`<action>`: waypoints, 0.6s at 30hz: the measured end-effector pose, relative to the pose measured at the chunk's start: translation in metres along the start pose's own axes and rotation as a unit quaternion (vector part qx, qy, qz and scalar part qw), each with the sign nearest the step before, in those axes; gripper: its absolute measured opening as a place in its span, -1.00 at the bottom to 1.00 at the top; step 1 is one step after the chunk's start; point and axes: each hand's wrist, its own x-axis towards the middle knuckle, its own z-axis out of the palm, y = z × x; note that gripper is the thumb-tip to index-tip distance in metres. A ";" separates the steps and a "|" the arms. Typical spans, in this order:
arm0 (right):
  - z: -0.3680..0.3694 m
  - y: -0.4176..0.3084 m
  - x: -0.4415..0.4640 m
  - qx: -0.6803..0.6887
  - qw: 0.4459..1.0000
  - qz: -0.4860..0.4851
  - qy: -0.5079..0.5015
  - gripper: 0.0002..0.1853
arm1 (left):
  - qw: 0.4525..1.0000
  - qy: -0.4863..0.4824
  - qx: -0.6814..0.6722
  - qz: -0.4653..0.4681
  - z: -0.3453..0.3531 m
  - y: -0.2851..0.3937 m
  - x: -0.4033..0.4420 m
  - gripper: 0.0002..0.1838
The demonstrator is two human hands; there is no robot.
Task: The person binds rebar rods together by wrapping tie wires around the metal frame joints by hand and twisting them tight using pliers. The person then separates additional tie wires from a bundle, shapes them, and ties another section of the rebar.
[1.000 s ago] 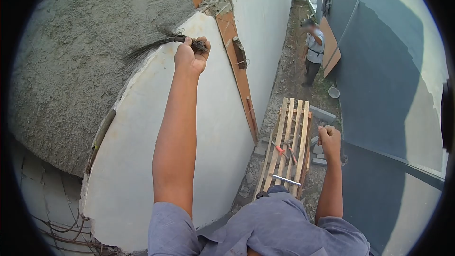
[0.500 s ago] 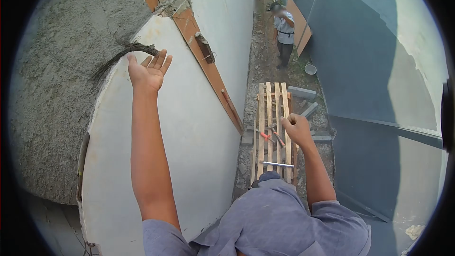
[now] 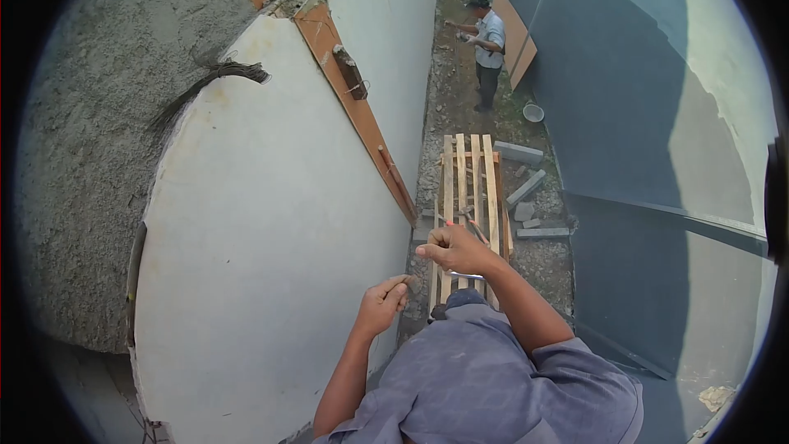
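Note:
My left hand [image 3: 383,306] is closed in a pinch in front of the white wall [image 3: 271,255]. Whatever its fingertips hold, perhaps something thin, is too small to make out. Just up and to the right, my right hand [image 3: 457,250] is closed with its fingers curled above the slatted wooden platform [image 3: 450,185]; its contents are also unclear. A bundle of thin dark wires [image 3: 234,72] lies across the wall's top edge, apart from both hands. Partly behind my right hand, a hammer [image 3: 469,215] rests on the slats, and a silvery rod [image 3: 467,276] lies nearer me.
A brown board [image 3: 349,115] slants along the white wall with a wooden block [image 3: 351,74] on it. Grey blocks [image 3: 526,189] lie beside the platform. Farther down the passage stand a co-worker [image 3: 488,45] and a white bucket [image 3: 533,113]. A grey wall [image 3: 625,148] bounds the right.
My left hand has come down from beside the wire bundle and closed. My right hand has moved left toward it. The co-worker has lowered a raised arm and turned.

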 end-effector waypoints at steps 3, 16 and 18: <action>0.004 0.001 0.004 0.004 0.997 0.036 0.075 -0.59 | 0.996 0.058 0.031 -0.052 -0.019 -0.021 -0.043 -0.73; 0.136 0.037 -0.027 -0.390 0.861 -0.252 -0.206 -0.84 | 0.980 0.113 0.002 -0.162 -0.014 -0.070 -0.103 -0.74; 0.129 0.041 -0.026 -0.358 0.886 -0.222 -0.191 -0.87 | 0.981 0.125 0.026 -0.143 -0.021 -0.065 -0.108 -0.74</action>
